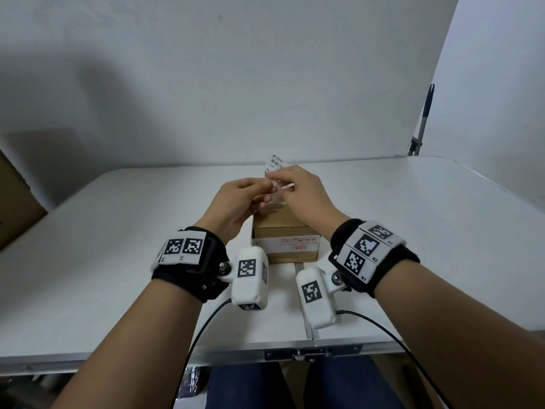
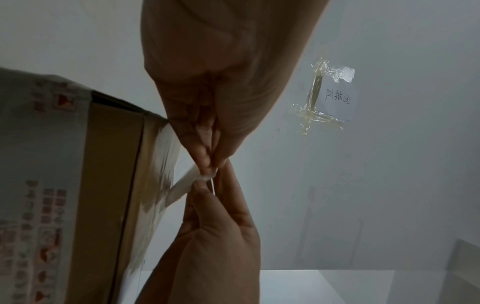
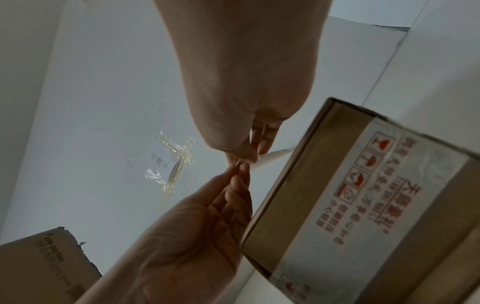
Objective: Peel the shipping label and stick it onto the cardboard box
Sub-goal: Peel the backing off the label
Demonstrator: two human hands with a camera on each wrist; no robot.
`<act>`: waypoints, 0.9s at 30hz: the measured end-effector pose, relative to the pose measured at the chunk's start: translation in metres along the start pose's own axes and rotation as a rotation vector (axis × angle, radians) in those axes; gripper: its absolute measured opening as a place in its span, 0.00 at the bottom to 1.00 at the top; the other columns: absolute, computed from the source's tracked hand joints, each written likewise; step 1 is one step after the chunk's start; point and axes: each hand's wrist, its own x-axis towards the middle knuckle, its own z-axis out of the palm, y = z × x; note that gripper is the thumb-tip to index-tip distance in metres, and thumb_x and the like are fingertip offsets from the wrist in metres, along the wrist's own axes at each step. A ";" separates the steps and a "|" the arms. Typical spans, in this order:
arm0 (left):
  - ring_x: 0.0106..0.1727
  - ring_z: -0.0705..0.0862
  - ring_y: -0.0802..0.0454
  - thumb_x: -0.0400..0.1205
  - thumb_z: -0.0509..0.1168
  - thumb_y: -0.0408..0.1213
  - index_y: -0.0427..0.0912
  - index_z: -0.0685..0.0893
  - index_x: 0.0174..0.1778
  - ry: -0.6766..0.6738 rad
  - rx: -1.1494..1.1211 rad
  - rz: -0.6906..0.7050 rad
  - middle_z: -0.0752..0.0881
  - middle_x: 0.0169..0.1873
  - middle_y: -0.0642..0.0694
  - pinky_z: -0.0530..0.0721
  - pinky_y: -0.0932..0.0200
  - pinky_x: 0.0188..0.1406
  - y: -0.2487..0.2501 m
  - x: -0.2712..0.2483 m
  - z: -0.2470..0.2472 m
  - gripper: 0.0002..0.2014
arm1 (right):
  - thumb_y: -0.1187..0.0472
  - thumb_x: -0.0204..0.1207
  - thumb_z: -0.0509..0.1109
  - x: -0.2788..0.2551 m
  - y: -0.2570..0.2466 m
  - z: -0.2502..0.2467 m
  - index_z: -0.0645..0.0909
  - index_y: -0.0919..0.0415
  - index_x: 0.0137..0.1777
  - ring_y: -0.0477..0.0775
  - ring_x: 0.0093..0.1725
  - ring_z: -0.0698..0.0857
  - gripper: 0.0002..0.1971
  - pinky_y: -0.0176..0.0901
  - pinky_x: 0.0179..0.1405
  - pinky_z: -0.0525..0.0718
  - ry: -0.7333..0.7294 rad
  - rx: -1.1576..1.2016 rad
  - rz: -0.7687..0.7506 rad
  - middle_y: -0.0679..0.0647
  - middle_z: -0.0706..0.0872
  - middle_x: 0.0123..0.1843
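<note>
A small brown cardboard box (image 1: 284,237) with white tape and red print stands on the white table in front of me. Just above its far edge both hands hold the white shipping label (image 1: 275,163), whose barcoded end sticks up behind the fingers. My left hand (image 1: 265,191) and right hand (image 1: 287,184) meet fingertip to fingertip, each pinching the sheet. In the left wrist view the left fingers (image 2: 205,162) nip a corner of the label (image 2: 182,185) beside the box (image 2: 109,185). The right wrist view shows the right fingers (image 3: 244,158) pinching the label (image 3: 272,158). Which layer each hand holds is hidden.
The white folding table (image 1: 413,231) runs wide on both sides of the box. A large brown carton (image 1: 14,202) leans at the left edge. A grey pole (image 1: 424,119) stands at the back right. A taped paper note (image 2: 330,98) hangs on the white wall.
</note>
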 end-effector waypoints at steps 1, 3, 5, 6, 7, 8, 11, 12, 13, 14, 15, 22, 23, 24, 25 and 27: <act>0.29 0.84 0.60 0.80 0.68 0.32 0.30 0.86 0.56 0.000 0.007 0.010 0.89 0.39 0.44 0.83 0.72 0.29 0.000 0.000 0.000 0.11 | 0.71 0.79 0.64 -0.001 0.000 0.000 0.85 0.56 0.66 0.47 0.57 0.82 0.19 0.22 0.52 0.73 0.003 0.009 0.009 0.52 0.84 0.64; 0.28 0.83 0.60 0.81 0.68 0.33 0.31 0.86 0.54 -0.006 0.027 0.028 0.88 0.38 0.45 0.83 0.72 0.30 -0.001 -0.001 0.000 0.10 | 0.69 0.79 0.65 -0.002 -0.002 0.000 0.85 0.55 0.65 0.49 0.57 0.84 0.18 0.25 0.53 0.75 0.009 0.032 0.028 0.52 0.86 0.63; 0.29 0.83 0.59 0.81 0.67 0.33 0.31 0.86 0.54 -0.006 0.052 0.041 0.88 0.38 0.45 0.83 0.71 0.31 -0.002 -0.001 0.000 0.10 | 0.67 0.78 0.67 -0.004 -0.006 -0.001 0.86 0.57 0.64 0.49 0.59 0.85 0.16 0.32 0.59 0.78 0.011 0.092 0.052 0.53 0.89 0.62; 0.30 0.82 0.58 0.81 0.67 0.33 0.29 0.86 0.55 -0.003 0.071 0.047 0.88 0.38 0.45 0.83 0.71 0.32 -0.002 -0.001 -0.001 0.11 | 0.65 0.78 0.68 -0.005 -0.007 -0.003 0.86 0.57 0.63 0.48 0.59 0.86 0.15 0.33 0.61 0.79 0.009 0.141 0.071 0.53 0.90 0.61; 0.31 0.82 0.58 0.81 0.67 0.32 0.29 0.86 0.54 -0.002 0.097 0.053 0.88 0.37 0.45 0.84 0.70 0.33 -0.002 -0.001 -0.002 0.11 | 0.62 0.78 0.70 -0.006 -0.008 -0.004 0.87 0.57 0.62 0.47 0.57 0.86 0.14 0.32 0.60 0.79 0.010 0.189 0.093 0.52 0.90 0.59; 0.31 0.83 0.57 0.81 0.67 0.32 0.30 0.86 0.53 -0.007 0.127 0.061 0.88 0.37 0.46 0.84 0.69 0.34 -0.001 0.000 -0.002 0.10 | 0.60 0.78 0.71 -0.006 -0.009 -0.005 0.87 0.57 0.60 0.45 0.54 0.86 0.13 0.30 0.57 0.79 0.015 0.222 0.115 0.50 0.91 0.56; 0.33 0.83 0.57 0.80 0.68 0.34 0.32 0.86 0.50 -0.033 0.229 0.084 0.89 0.38 0.46 0.85 0.68 0.36 0.000 0.001 -0.003 0.09 | 0.54 0.75 0.73 -0.005 -0.007 -0.005 0.88 0.55 0.54 0.42 0.46 0.84 0.10 0.33 0.53 0.81 0.032 0.286 0.186 0.46 0.90 0.46; 0.33 0.83 0.57 0.80 0.68 0.34 0.30 0.86 0.51 -0.038 0.256 0.090 0.89 0.38 0.46 0.86 0.68 0.36 0.000 0.001 -0.002 0.10 | 0.54 0.74 0.73 -0.005 -0.007 -0.005 0.88 0.55 0.52 0.42 0.44 0.84 0.09 0.36 0.53 0.82 0.036 0.312 0.214 0.46 0.89 0.45; 0.32 0.83 0.57 0.80 0.68 0.34 0.29 0.86 0.51 -0.042 0.279 0.094 0.89 0.38 0.45 0.86 0.68 0.37 0.001 0.002 -0.002 0.11 | 0.54 0.74 0.74 -0.004 -0.006 -0.004 0.88 0.56 0.51 0.44 0.44 0.85 0.09 0.39 0.53 0.84 0.038 0.334 0.239 0.47 0.89 0.45; 0.32 0.83 0.58 0.80 0.68 0.34 0.28 0.86 0.51 -0.046 0.301 0.098 0.89 0.38 0.45 0.86 0.67 0.38 0.001 0.002 -0.002 0.11 | 0.54 0.73 0.75 -0.004 -0.005 -0.004 0.88 0.56 0.51 0.45 0.44 0.85 0.09 0.41 0.54 0.85 0.041 0.349 0.259 0.48 0.90 0.46; 0.33 0.83 0.58 0.80 0.68 0.34 0.29 0.86 0.51 -0.051 0.322 0.103 0.89 0.38 0.45 0.86 0.67 0.38 0.002 0.003 -0.001 0.10 | 0.55 0.72 0.75 -0.003 -0.004 -0.004 0.88 0.57 0.50 0.47 0.45 0.86 0.09 0.44 0.55 0.86 0.043 0.358 0.273 0.50 0.90 0.47; 0.35 0.84 0.59 0.80 0.69 0.38 0.38 0.88 0.45 -0.097 0.403 0.091 0.90 0.36 0.49 0.85 0.64 0.42 0.005 0.002 0.000 0.07 | 0.58 0.73 0.74 -0.005 -0.002 -0.008 0.90 0.61 0.47 0.48 0.42 0.88 0.08 0.46 0.54 0.90 0.084 0.380 0.319 0.53 0.92 0.47; 0.36 0.85 0.59 0.80 0.69 0.39 0.38 0.88 0.46 -0.098 0.399 0.088 0.90 0.37 0.49 0.84 0.63 0.44 0.005 0.001 0.001 0.08 | 0.58 0.74 0.73 -0.004 -0.002 -0.008 0.89 0.61 0.47 0.47 0.40 0.88 0.08 0.45 0.53 0.90 0.093 0.379 0.320 0.53 0.92 0.47; 0.37 0.85 0.58 0.80 0.68 0.39 0.37 0.88 0.47 -0.098 0.394 0.087 0.90 0.39 0.48 0.84 0.62 0.45 0.005 0.001 0.001 0.08 | 0.58 0.75 0.73 -0.004 -0.001 -0.008 0.89 0.61 0.47 0.47 0.39 0.88 0.08 0.45 0.52 0.90 0.098 0.382 0.323 0.52 0.91 0.45; 0.37 0.85 0.58 0.80 0.68 0.38 0.36 0.88 0.48 -0.097 0.389 0.085 0.90 0.39 0.47 0.84 0.62 0.45 0.006 0.000 0.002 0.09 | 0.58 0.75 0.72 -0.003 -0.001 -0.008 0.89 0.62 0.48 0.48 0.38 0.87 0.08 0.45 0.52 0.90 0.094 0.391 0.330 0.52 0.91 0.44; 0.36 0.85 0.59 0.80 0.67 0.36 0.38 0.87 0.47 -0.102 0.371 0.075 0.90 0.39 0.47 0.85 0.65 0.43 0.007 -0.002 0.002 0.06 | 0.59 0.78 0.71 -0.002 -0.001 -0.009 0.87 0.64 0.50 0.49 0.38 0.87 0.09 0.45 0.52 0.90 0.056 0.454 0.360 0.53 0.89 0.42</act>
